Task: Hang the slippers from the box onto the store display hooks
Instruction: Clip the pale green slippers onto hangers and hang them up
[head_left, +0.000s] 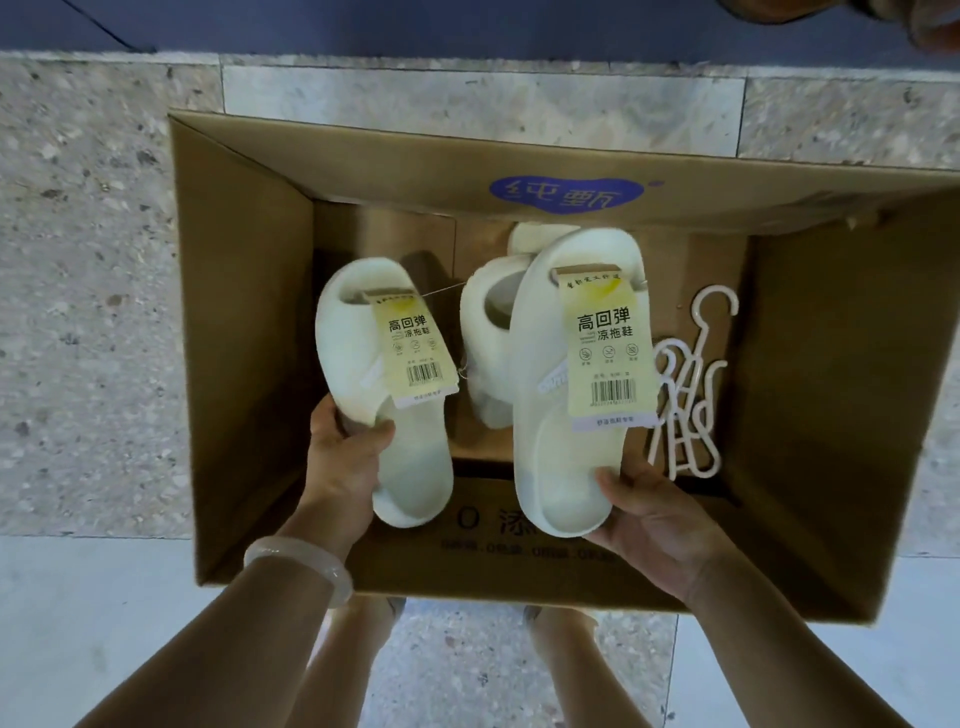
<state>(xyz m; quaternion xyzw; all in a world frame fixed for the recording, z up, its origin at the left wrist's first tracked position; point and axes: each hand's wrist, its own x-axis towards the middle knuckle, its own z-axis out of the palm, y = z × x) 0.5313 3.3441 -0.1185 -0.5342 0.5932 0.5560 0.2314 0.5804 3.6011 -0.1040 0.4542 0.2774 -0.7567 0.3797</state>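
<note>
Slippers, cream-white and thick-soled, are being held over an open cardboard box (244, 322) that stands on a speckled stone floor (88, 312). The left slipper (384, 395) sits in the left hand (345, 452), whose fingers curl under its near side while the thumb presses on the footbed beside the strap. The right slipper (566, 415) is higher and nearer the camera, its heel cupped in the right hand (657, 514), with the thumb on the footbed and the other fingers wrapped beneath the sole. Each slipper carries a pale yellow paper tag with a barcode over its strap: the left tag (415, 353) and the right tag (605, 353). A thin thread (441, 292) runs from the left slipper toward the right one. Down in the box, between the two held slippers, lie more white slippers (485, 338) on the bottom. To the right of them, white plastic hangers (691, 395) rest on the box floor. A purple logo (566, 195) marks the far flap. A pale translucent bangle (301, 564) circles the left wrist.
</note>
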